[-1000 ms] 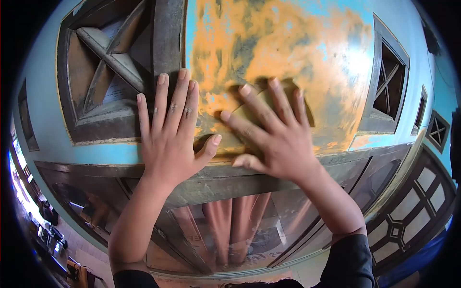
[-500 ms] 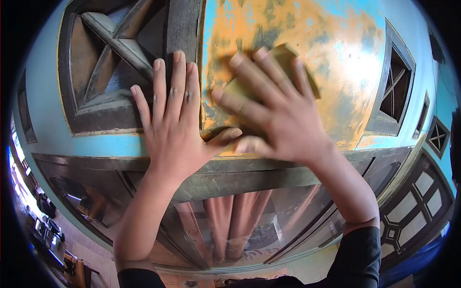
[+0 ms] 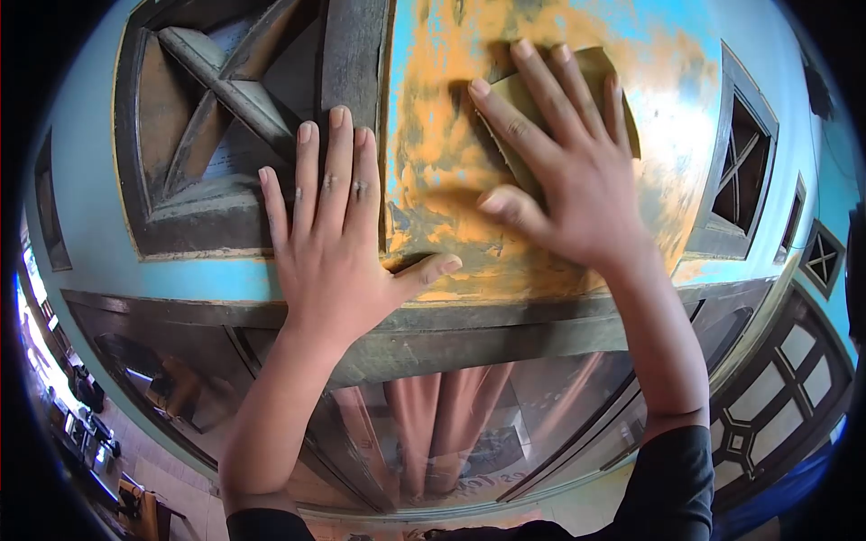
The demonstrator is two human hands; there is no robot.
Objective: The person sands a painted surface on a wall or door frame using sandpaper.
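Note:
Under the spread fingers of my right hand (image 3: pixel 582 180), a folded olive-brown sheet of sandpaper (image 3: pixel 595 77) is held flat against the wall panel. Its thumb stands out to the left, off the sheet. The panel (image 3: pixel 442 171) is patchy, with orange, light blue and grey showing through. My left hand (image 3: pixel 334 243) lies open on the dark wooden frame of a vent, fingers pointing up and nothing in it. The tip of its thumb reaches across to the panel's lower left corner. Part of the sandpaper is hidden beneath my right hand.
A vent with crossed slats (image 3: pixel 216 86) is at the upper left, another vent (image 3: pixel 741 149) at the right. Below the panel runs a dark wooden beam (image 3: pixel 469 343), above glass with pinkish curtains (image 3: pixel 442 424) behind it. A panelled door (image 3: pixel 767 406) stands at the lower right.
My right hand has slid up and to the right across the panel, taking the sandpaper with it. My left hand has stayed on the frame, with only a slight shift in view.

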